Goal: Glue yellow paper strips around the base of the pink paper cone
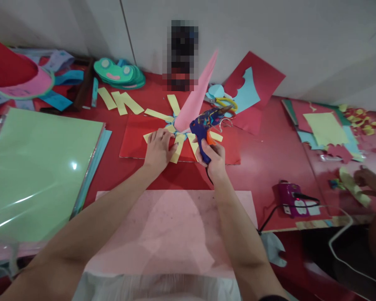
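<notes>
A pink paper cone (194,104) stands on a red board (133,138), with pale yellow strips (177,152) spread around its blue base like rays. My right hand (213,158) is wrapped round the handle of a dark blue glue gun (201,133) with an orange trigger, its nozzle pointing up and to the right. My left hand (159,149) rests on the strips left of the cone's base, fingers bent and close together; whether they pinch a strip is hidden.
Yellow-handled scissors (227,103) lie behind the glue gun. Green frog cutouts (120,75) and loose strips are back left, wrapped green sheets (44,167) at left. A purple power adapter (293,200) with cables sits at right, near another person's hand (368,177).
</notes>
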